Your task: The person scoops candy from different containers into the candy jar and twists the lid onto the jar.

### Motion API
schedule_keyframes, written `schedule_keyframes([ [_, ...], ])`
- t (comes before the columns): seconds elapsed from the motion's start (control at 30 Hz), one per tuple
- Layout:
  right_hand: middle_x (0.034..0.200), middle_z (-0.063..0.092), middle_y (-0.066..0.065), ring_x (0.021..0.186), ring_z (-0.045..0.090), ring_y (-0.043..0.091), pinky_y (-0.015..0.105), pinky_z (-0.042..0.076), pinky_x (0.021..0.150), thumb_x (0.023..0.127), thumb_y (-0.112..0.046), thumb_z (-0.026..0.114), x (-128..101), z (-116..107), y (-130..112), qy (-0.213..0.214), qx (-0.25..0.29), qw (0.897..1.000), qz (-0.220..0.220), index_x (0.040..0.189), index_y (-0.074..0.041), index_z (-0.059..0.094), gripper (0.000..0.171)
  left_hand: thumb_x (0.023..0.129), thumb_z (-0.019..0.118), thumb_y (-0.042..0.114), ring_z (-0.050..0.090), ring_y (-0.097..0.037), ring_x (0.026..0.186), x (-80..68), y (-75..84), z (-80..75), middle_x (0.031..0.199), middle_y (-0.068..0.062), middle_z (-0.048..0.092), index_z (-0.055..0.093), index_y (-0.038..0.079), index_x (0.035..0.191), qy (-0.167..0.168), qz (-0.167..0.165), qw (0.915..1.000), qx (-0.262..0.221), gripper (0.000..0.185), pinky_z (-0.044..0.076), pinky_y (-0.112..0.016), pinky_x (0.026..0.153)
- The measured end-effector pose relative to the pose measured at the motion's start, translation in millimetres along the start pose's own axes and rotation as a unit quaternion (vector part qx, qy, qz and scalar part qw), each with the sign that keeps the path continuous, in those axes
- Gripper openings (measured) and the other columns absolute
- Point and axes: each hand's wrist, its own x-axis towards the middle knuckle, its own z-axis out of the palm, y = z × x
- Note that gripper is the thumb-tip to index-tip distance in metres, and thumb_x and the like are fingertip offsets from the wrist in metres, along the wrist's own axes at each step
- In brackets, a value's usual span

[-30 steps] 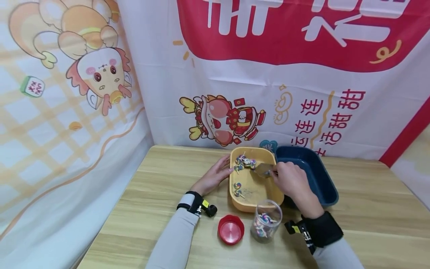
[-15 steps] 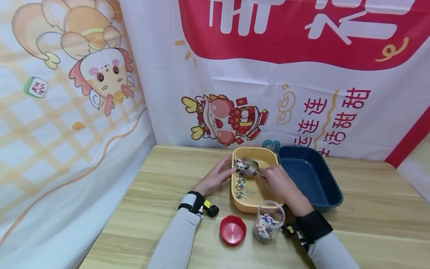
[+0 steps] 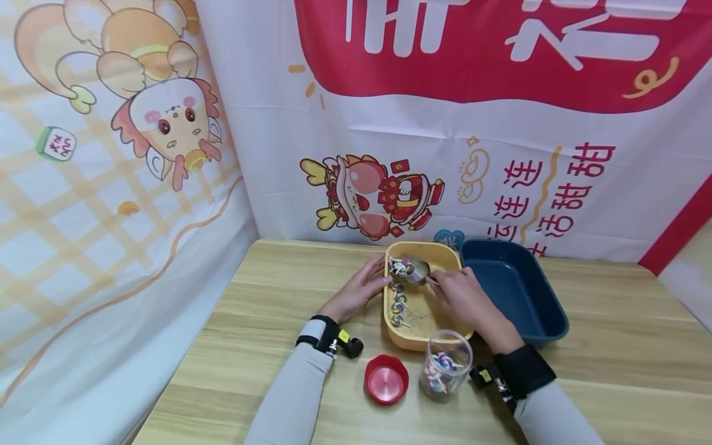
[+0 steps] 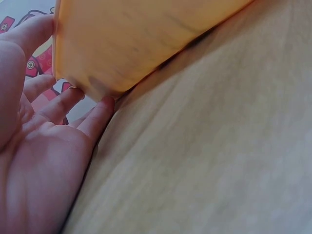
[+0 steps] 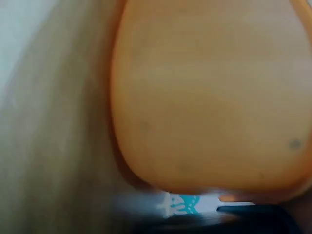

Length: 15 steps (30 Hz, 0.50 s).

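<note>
Right hand scoops candies in the yellow tray, left hand steadies it.

The right hand [image 3: 458, 293] grips a metal scoop [image 3: 416, 270], which lies among the swirl candies [image 3: 397, 298] at the tray's far left corner, just in front of its fingers. The left hand [image 3: 358, 289] has its fingers straight and touching the outer wall of the yellow tray [image 3: 445, 254]. A clear jar [image 3: 445, 366] with candies stands beside the right wrist, a red lid [image 3: 386, 379] beside the jar.

We see the metal scoop [image 3: 416, 269] tilted at the yellow tray's [image 3: 445, 253] far end, touching swirl candies [image 3: 397, 296] heaped along its left wall.
</note>
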Motion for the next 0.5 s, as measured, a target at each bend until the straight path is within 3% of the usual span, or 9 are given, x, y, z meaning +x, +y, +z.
schedule_keyframes([
  [0.2, 0.078, 0.065, -0.009, 0.075, 0.058, 0.014, 0.039, 0.035, 0.079, 0.102, -0.018, 0.065, -2.9, -13.1, 7.6, -0.019, 0.031, 0.999, 0.005, 0.107, -0.007, 0.071, 0.013, 0.103, 0.062, 0.026, 0.035, -0.021, 0.149, 1.6, 2.1, 0.6, 0.166, -0.003, 0.03, 0.026, 0.027, 0.163, 0.004, -0.002, 1.0, 0.009, 0.069, 0.035, -0.041, 0.121],
  [0.37, 0.078, 0.064, -0.006, 0.074, 0.054, 0.011, 0.04, 0.034, 0.08, 0.105, -0.019, 0.059, -8.3, -26.7, 19.8, -0.018, 0.068, 0.997, 0.011, 0.112, -0.007, 0.071, 0.018, 0.102, 0.064, 0.028, 0.039, -0.023, 0.147, 1.8, 1.0, 0.2, 0.166, -0.004, 0.03, 0.028, 0.027, 0.162, 0.004, -0.009, 0.9999, 0.002, 0.07, 0.035, -0.041, 0.121],
  [0.5, 0.077, 0.062, -0.005, 0.066, 0.051, 0.01, 0.033, 0.04, 0.069, 0.106, -0.016, 0.057, -15.7, -42.5, 35.1, -0.004, 0.121, 0.993, -0.011, 0.115, -0.008, 0.071, 0.019, 0.102, 0.065, 0.028, 0.041, -0.024, 0.146, 0.6, -0.4, -0.9, 0.166, -0.006, 0.03, 0.029, 0.027, 0.161, 0.003, -0.009, 1.0, -0.002, 0.07, 0.036, -0.04, 0.121],
])
